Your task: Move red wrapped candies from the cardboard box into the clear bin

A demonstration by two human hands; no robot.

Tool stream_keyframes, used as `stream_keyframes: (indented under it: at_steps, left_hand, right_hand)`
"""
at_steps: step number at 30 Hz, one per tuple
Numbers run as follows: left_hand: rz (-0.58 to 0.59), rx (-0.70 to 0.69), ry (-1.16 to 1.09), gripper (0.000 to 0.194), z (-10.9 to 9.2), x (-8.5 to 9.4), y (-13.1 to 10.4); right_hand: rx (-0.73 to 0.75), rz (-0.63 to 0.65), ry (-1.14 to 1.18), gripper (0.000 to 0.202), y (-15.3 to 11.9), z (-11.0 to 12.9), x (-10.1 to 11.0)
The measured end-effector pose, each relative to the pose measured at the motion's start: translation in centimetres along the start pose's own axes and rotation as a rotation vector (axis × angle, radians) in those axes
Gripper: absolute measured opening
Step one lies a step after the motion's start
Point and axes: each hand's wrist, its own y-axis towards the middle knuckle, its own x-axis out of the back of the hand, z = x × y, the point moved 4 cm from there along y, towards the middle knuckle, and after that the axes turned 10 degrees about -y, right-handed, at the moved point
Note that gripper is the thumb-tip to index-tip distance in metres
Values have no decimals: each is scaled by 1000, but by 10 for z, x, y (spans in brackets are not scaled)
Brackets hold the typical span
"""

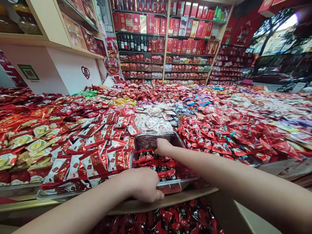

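A clear plastic tray (179, 183) holds red-and-black wrapped candies (168, 175) toward its front, with dark bare tray wall showing at the back. My left hand (145, 185) is curled at the tray's front left rim, its thumb outside the front wall; the other fingers are hidden behind the hand. Inside the tray, my right hand (163, 147) reaches down at the edge of the candies. Its fingers are bent and mostly out of sight, so whatever they hold cannot be made out. Below the tray's front, a cardboard box (195, 195) contains more red-and-black candies (175, 216).
Red-and-white packets (92, 162) fill the tray on the left, beside durian-picture packets (40, 131). White packets (154, 118) lie behind the tray, red candies (207, 133) to its right. Shelves (165, 35) of boxes and bottles stand at the back.
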Motion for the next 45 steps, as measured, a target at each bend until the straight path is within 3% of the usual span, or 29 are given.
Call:
stream_keyframes:
  at_steps: [5, 12, 21, 32, 37, 39, 41, 43, 45]
  left_hand:
    - [8, 6, -2, 50, 1, -1, 0]
    - [11, -7, -6, 48, 0, 0, 0]
    - [-1, 20, -20, 46, -1, 1, 1]
    - [-16, 40, -25, 42, -1, 1, 1]
    - [-20, 36, -9, 41, -1, 1, 1]
    - [-22, 38, -1, 42, -1, 1, 2]
    - [-18, 36, 4, 43, -1, 0, 3]
    - [-3, 25, -1, 43, -1, 0, 5]
    - [22, 13, -14, 42, -2, 0, 7]
  right_hand:
    - [162, -70, -161, 41, -11, 16, -10]
    - [218, -39, -327, 27, -7, 16, -11]
    - [347, -32, -445, 29, -21, -16, 29]
    - [390, -24, -519, 27, -74, -29, 73]
    - [456, -259, -382, 16, -109, -20, 81]
    - [523, -139, -188, 17, -132, -10, 69]
    - [620, 170, -23, 19, -156, 1, 39]
    - [703, 474, 17, 20, -176, 10, -5]
    - [694, 618, -43, 27, -184, 14, -57]
